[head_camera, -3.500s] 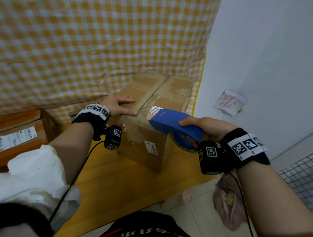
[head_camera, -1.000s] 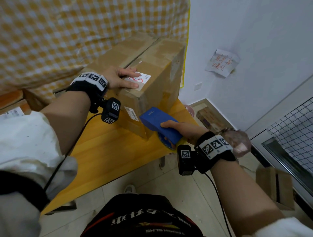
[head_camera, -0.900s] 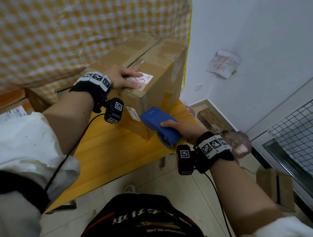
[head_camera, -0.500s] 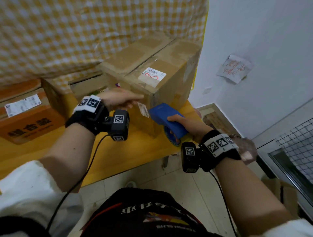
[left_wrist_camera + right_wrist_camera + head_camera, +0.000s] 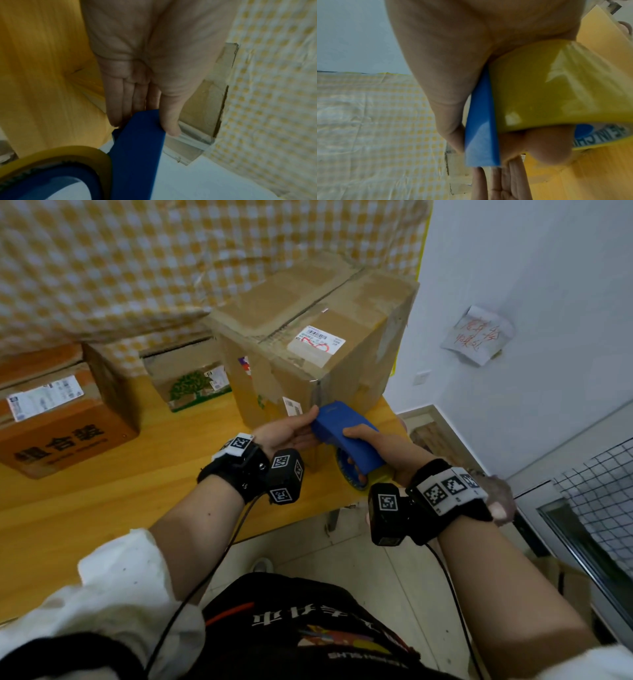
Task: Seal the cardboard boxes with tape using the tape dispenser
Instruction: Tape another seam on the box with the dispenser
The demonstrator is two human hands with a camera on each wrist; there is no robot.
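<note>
Right hand (image 5: 383, 446) grips smooth blue tape dispenser (image 5: 346, 436); flat left hand (image 5: 287, 433) touches nose.

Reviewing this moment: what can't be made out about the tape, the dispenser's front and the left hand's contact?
- Dispenser front edge and cutter: head view, hidden behind left hand and the box corner.
- Whether tape is cut or still attached: left wrist view, blurred.
- Left fingertips: left wrist view, partly behind the dispenser.
- Right hand fingers: head view, under the dispenser.

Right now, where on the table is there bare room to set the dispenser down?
Bare wood lies on the table between the orange box and the left hand. It is crowded around the tall box, where both hands meet.
</note>
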